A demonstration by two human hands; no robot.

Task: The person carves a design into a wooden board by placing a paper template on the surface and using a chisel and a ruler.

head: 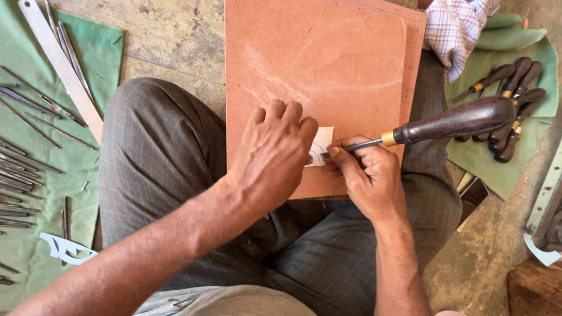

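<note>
carving tool on paper, board on my lap

my right hand (366,175) grips the dark-handled carving tool (445,124); my left hand (275,152), fingers curled, presses the small white paper (321,144) onto the reddish board (316,64).

Small white paper piece (321,144): our left hand (275,155) hides most of it. Dark wooden-handled chisel (445,124): tip concealed. Long steel ruler (61,67): top end cropped.
</note>
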